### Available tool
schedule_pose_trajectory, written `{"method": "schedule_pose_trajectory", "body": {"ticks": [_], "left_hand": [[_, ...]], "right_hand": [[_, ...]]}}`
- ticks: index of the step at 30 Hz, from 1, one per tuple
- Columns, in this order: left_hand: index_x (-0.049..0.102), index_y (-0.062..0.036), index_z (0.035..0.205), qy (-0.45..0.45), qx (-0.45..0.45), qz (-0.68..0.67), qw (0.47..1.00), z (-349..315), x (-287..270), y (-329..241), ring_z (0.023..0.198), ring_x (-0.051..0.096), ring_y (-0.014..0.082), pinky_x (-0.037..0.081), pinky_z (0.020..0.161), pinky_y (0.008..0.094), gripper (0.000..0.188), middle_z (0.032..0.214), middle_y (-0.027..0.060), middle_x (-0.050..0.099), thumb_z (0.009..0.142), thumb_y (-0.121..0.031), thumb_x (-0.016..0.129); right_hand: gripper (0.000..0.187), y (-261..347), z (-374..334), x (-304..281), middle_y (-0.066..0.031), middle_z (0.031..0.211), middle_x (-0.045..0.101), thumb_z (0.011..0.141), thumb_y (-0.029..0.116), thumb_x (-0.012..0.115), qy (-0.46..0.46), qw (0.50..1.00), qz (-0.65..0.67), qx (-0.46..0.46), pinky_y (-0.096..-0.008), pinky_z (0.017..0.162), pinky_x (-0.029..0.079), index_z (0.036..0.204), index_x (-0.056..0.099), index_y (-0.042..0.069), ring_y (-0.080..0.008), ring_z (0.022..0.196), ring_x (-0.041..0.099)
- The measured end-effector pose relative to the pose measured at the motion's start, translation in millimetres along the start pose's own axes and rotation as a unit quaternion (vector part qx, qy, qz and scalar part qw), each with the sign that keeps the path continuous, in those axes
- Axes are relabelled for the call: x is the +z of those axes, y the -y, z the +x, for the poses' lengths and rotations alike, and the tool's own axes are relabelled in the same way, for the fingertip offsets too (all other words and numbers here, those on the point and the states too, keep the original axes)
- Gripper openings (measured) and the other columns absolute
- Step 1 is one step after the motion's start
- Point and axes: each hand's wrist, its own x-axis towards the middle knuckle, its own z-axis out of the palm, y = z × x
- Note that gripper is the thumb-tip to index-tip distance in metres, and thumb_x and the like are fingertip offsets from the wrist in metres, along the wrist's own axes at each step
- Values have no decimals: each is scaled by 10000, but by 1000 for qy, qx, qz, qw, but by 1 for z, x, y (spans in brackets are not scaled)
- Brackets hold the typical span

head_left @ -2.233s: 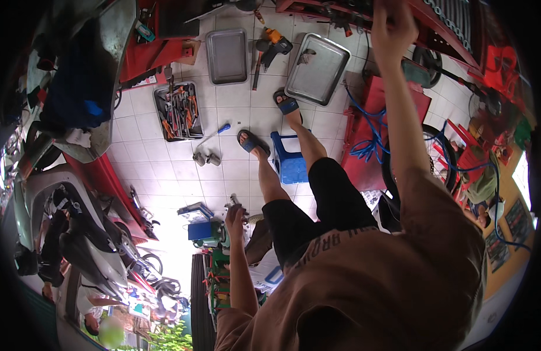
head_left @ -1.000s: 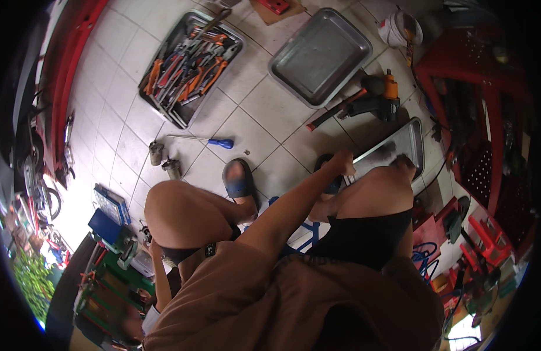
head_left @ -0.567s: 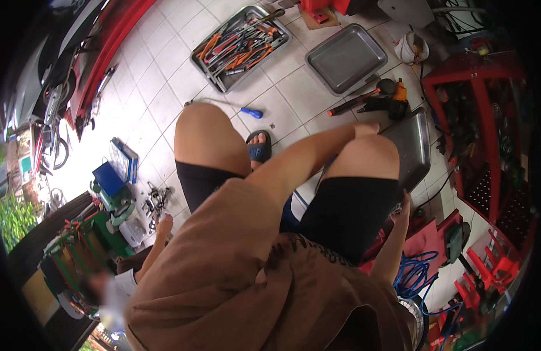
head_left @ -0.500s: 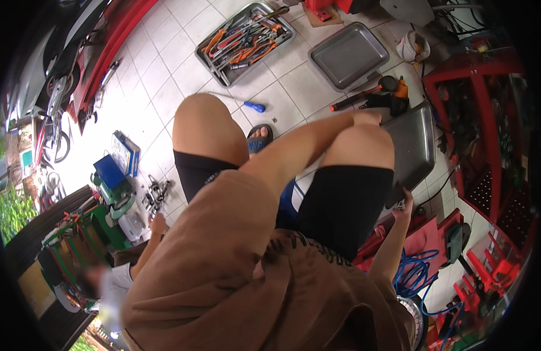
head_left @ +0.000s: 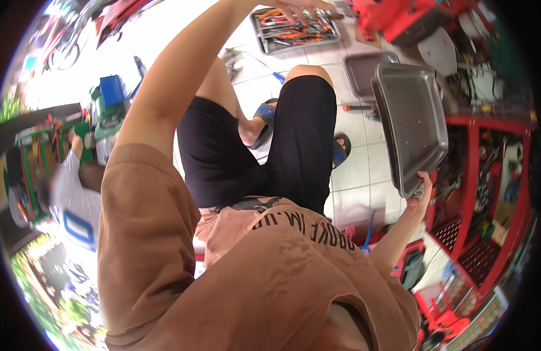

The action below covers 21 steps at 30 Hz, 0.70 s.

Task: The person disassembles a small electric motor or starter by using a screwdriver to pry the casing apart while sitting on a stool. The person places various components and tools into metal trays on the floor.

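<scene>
My right hand (head_left: 421, 194) grips the near end of a grey metal tray (head_left: 414, 117), which is tilted up off the floor on the right. Something small and shiny shows by those fingers, too small to name. My left arm stretches far forward, and my left hand (head_left: 300, 9) is over the tool tray (head_left: 263, 42), partly cut off by the upper edge. Its fingers look spread and point down at the tools. Several orange-handled and metal hand tools (head_left: 297, 36) lie in that tray. A brown-handled tool (head_left: 335, 14) lies near my fingertips.
Another metal tray (head_left: 355, 76) lies on the tiles, partly behind the raised one. An orange-and-black handle (head_left: 355, 107) lies beside it. A red rack (head_left: 471, 193) stands at right. At left are a blue box (head_left: 111, 90) and another person (head_left: 77, 184).
My left hand has moved from the metal tray on the right, forward to the tool tray. My right hand has lifted the metal tray higher. The view has shifted.
</scene>
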Motion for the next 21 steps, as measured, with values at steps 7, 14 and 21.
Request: {"method": "schedule_pose_trajectory", "body": {"ticks": [7, 14, 21], "left_hand": [[416, -53, 1359, -322, -41, 76, 943, -193, 10, 54, 1049, 615, 249, 512, 891, 350, 619, 1243, 163, 557, 928, -498, 398], [263, 106, 1360, -305, 83, -395, 863, -223, 93, 89, 1108, 538, 416, 521, 887, 444, 881, 1297, 324, 396, 868, -580, 515], [485, 16, 1204, -523, 68, -526, 667, -199, 80, 217, 893, 594, 234, 502, 722, 389, 450, 1043, 148, 590, 825, -178, 628]], "right_hand": [[435, -2, -26, 112, -92, 1065, 610, 757, 123, 623, 144, 989, -37, 20, -361, 866, 485, 1166, 528, 10, -243, 981, 596], [337, -49, -78, 278, -36, 1028, 611, 779, 171, 659, 270, 955, -119, 8, -334, 746, 477, 1084, 569, 62, -166, 930, 587], [242, -186, -84, 405, -58, 809, 600, 823, 163, 607, 271, 936, -205, -98, -279, 524, 452, 971, 554, -21, -131, 629, 567]]}}
